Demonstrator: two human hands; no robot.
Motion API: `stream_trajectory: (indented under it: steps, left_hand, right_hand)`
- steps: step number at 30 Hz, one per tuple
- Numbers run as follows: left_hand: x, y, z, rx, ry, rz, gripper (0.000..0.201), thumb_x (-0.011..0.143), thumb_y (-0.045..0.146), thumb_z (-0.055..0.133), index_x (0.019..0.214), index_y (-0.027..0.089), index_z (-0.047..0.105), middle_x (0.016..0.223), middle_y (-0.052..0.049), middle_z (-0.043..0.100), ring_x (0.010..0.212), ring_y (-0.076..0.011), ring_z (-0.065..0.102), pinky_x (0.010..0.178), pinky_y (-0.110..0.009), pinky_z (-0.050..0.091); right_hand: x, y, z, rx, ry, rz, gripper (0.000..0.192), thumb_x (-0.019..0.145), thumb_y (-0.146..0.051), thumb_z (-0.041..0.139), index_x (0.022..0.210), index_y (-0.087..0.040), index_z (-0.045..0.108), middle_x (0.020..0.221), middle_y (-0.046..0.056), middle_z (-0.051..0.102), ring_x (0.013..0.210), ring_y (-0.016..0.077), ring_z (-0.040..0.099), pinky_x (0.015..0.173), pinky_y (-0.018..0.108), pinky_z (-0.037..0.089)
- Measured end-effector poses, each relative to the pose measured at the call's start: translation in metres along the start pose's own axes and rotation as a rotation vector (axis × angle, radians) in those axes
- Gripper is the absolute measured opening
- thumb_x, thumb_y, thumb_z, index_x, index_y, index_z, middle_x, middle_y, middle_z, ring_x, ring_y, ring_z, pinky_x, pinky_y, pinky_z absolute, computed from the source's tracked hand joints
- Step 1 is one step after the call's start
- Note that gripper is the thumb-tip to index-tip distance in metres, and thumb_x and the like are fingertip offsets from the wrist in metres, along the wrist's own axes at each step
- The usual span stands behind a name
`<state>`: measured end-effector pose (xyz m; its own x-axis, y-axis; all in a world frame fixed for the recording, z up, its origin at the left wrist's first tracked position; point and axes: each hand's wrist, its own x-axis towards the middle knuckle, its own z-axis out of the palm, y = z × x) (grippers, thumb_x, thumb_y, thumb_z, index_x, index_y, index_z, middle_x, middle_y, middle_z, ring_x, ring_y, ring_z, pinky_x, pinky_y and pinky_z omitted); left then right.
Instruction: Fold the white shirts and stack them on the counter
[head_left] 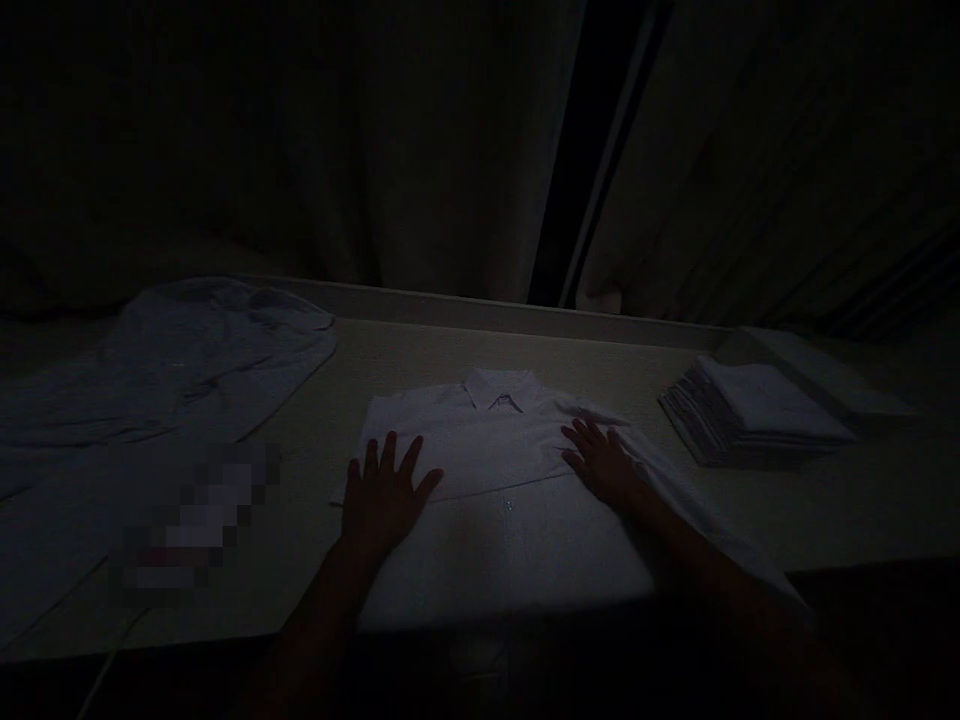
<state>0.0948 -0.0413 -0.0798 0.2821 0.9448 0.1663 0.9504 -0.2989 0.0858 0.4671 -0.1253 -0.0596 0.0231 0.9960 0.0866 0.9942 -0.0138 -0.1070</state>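
A pale collared shirt (480, 450) lies spread on the table, its collar pointing to the far side and its lower part reaching the front edge. A crosswise fold or edge runs over its chest. My left hand (386, 500) rests flat on the shirt's left side with the fingers spread. On the opposite side, my right hand (602, 462) lies palm down, fingers stretched out, near the shoulder. One sleeve (720, 530) trails down to the right beside my right forearm. Neither hand grasps anything. The light is very dim.
To the right stands a stack of folded shirts (772, 400), with a pale boxlike thing (832, 370) behind it. More loose shirts (225, 350) lie at the left. A blurred-out item (202, 525) sits near a cord (112, 655). Curtains (450, 150) hang behind the table (600, 355).
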Motion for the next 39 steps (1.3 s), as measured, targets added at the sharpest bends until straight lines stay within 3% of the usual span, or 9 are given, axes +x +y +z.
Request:
stream_trajectory:
  steps: [3, 6, 14, 19, 22, 26, 30, 35, 39]
  left_hand:
    - [0.009, 0.006, 0.001, 0.022, -0.007, -0.026, 0.072, 0.089, 0.063, 0.029, 0.150, 0.025, 0.028, 0.159, -0.013, 0.021, 0.146, -0.0371, 0.013, 0.113, -0.057, 0.015]
    - [0.017, 0.005, 0.005, 0.016, -0.028, -0.050, 0.073, 0.089, 0.064, 0.027, 0.150, 0.025, 0.028, 0.159, -0.013, 0.022, 0.145, -0.0383, 0.015, 0.112, -0.059, 0.015]
    - [0.027, -0.005, 0.012, 0.042, -0.043, -0.038, 0.075, 0.087, 0.064, 0.027, 0.149, 0.022, 0.031, 0.156, -0.016, 0.026, 0.143, -0.0424, 0.018, 0.109, -0.066, 0.015]
    - [0.025, 0.033, -0.005, 0.056, 0.143, 0.155, 0.057, 0.092, 0.044, 0.031, 0.136, 0.012, 0.050, 0.148, -0.018, 0.041, 0.143, -0.0379, 0.023, 0.113, -0.063, 0.013]
    - [0.021, 0.070, -0.004, -0.026, 0.205, 0.370, 0.048, 0.094, 0.040, 0.035, 0.129, 0.016, 0.055, 0.144, -0.013, 0.048, 0.142, -0.0300, 0.030, 0.117, -0.054, 0.017]
    - [0.016, 0.104, 0.010, -0.126, 0.170, 0.534, 0.047, 0.093, 0.043, 0.042, 0.131, 0.018, 0.054, 0.145, -0.012, 0.047, 0.141, -0.0281, 0.032, 0.115, -0.049, 0.027]
    - [0.018, 0.112, 0.020, -0.153, 0.085, 0.538, 0.047, 0.092, 0.045, 0.043, 0.133, 0.023, 0.053, 0.146, -0.011, 0.047, 0.138, -0.0288, 0.038, 0.112, -0.050, 0.033]
    - [0.024, 0.111, 0.022, -0.148, 0.044, 0.531, 0.045, 0.093, 0.044, 0.041, 0.132, 0.025, 0.054, 0.145, -0.010, 0.047, 0.137, -0.0280, 0.039, 0.111, -0.051, 0.034]
    - [0.025, 0.111, 0.024, -0.145, 0.034, 0.546, 0.046, 0.093, 0.044, 0.041, 0.134, 0.025, 0.054, 0.146, -0.010, 0.046, 0.137, -0.0285, 0.039, 0.111, -0.052, 0.034]
  right_hand:
    - [0.010, 0.009, -0.010, 0.012, -0.009, -0.047, 0.058, 0.097, -0.056, 0.036, 0.147, -0.028, 0.035, 0.156, 0.009, 0.028, 0.145, 0.0261, 0.020, 0.114, 0.054, 0.017]
    - [-0.010, 0.019, -0.009, -0.001, 0.089, -0.015, 0.066, 0.093, -0.057, 0.044, 0.148, -0.021, 0.035, 0.154, 0.012, 0.031, 0.144, 0.0269, 0.023, 0.115, 0.052, 0.016]
    - [-0.074, 0.061, 0.002, -0.094, 0.300, 0.385, 0.035, 0.095, -0.022, 0.038, 0.122, -0.017, 0.059, 0.135, 0.014, 0.055, 0.131, 0.0301, 0.040, 0.108, 0.057, 0.022]
    - [-0.062, 0.046, -0.018, -0.040, 0.485, 0.290, 0.037, 0.083, -0.013, 0.051, 0.119, -0.014, 0.059, 0.125, 0.015, 0.058, 0.118, 0.0282, 0.045, 0.101, 0.045, 0.031]
    - [-0.051, 0.020, -0.017, 0.053, 0.471, 0.215, 0.034, 0.080, -0.013, 0.052, 0.113, -0.015, 0.062, 0.108, 0.012, 0.061, 0.103, 0.0257, 0.050, 0.092, 0.039, 0.036]
    - [-0.041, 0.003, -0.009, 0.068, 0.374, 0.198, 0.027, 0.083, -0.018, 0.055, 0.108, -0.016, 0.064, 0.101, 0.011, 0.061, 0.099, 0.0253, 0.049, 0.089, 0.037, 0.036]
    - [-0.037, 0.015, -0.009, 0.097, 0.341, 0.250, 0.019, 0.088, -0.022, 0.054, 0.099, -0.021, 0.069, 0.094, 0.009, 0.064, 0.097, 0.0247, 0.053, 0.087, 0.036, 0.038]
    - [-0.036, 0.026, -0.010, 0.413, 0.376, 0.327, 0.026, 0.092, -0.023, 0.048, 0.110, -0.021, 0.067, 0.101, 0.007, 0.070, 0.094, 0.0206, 0.062, 0.088, 0.032, 0.043]
    - [-0.032, 0.023, -0.012, 0.825, 0.437, 0.407, 0.023, 0.089, -0.034, 0.052, 0.102, -0.022, 0.068, 0.092, 0.004, 0.071, 0.076, 0.0182, 0.066, 0.070, 0.029, 0.050]
